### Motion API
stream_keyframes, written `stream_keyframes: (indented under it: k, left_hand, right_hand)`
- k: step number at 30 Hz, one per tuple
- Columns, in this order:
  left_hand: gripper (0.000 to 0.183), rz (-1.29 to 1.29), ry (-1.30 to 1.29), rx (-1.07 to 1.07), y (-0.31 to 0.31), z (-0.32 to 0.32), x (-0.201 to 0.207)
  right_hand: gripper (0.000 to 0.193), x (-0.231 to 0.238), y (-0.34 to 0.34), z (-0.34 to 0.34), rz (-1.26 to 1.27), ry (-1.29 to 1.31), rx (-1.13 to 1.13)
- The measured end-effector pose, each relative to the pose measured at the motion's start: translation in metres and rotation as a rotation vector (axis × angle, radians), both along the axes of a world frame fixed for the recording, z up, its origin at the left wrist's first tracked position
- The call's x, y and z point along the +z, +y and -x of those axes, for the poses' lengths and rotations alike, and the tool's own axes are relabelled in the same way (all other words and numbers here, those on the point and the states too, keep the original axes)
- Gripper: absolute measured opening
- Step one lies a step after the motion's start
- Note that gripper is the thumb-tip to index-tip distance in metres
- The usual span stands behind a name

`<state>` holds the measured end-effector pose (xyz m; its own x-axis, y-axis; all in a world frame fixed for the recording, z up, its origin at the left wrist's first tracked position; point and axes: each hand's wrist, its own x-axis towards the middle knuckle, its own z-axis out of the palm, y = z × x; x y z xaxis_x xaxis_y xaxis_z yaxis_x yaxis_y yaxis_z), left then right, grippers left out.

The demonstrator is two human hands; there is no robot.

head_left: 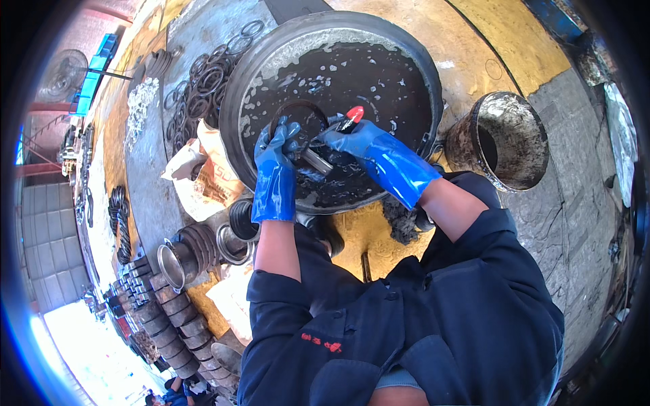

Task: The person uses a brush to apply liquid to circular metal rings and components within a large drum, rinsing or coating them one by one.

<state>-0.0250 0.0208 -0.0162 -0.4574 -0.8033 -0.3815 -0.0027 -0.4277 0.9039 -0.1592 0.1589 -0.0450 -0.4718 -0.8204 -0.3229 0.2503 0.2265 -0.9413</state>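
Note:
My left hand [276, 159], in a long blue rubber glove, is closed round the near left side of a thin dark ring [298, 103] held up over a wide round tub [231, 111]. Dark liquid with pale foam fills the tub. The blue-gloved right hand [359, 143] grips a tool with a red and black handle [351, 118], whose tip points up and away. Below the fingers, between my hands, a shiny grey metal piece [316, 162] shows; whether it belongs to the tool I cannot tell. Both hands are above the tub's near half.
Many dark rings [203, 88] lie heaped left of the tub, with a torn paper sack [206, 172] nearer. A dirty open drum [511, 142] stands at the right. Ribbed metal cylinders [183, 260] and stacked round metal parts [172, 318] are at the lower left.

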Motion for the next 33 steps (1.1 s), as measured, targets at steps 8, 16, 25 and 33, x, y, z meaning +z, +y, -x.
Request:
stream_keyframes:
  k: [8, 16, 25, 33]
  left_hand:
    - [0.028, -0.080, -0.010, -0.135, 0.000, 0.000, 0.003]
    - [0.029, -0.233, -0.075, -0.215, -0.010, -0.009, -0.008]
    - [0.030, -0.211, -0.111, -0.236, -0.004, -0.006, -0.004]
    - [0.029, -0.136, 0.075, -0.260, -0.005, -0.004, -0.013]
  right_hand:
    - [0.028, 0.020, 0.012, 0.003, -0.089, 0.987, 0.110]
    - [0.018, 0.013, 0.014, 0.014, 0.292, 0.582, -0.348]
    - [0.027, 0.032, 0.014, 0.047, 0.162, 0.296, -0.138]
    - [0.026, 0.016, 0.003, 0.047, -0.127, 0.378, -0.175]
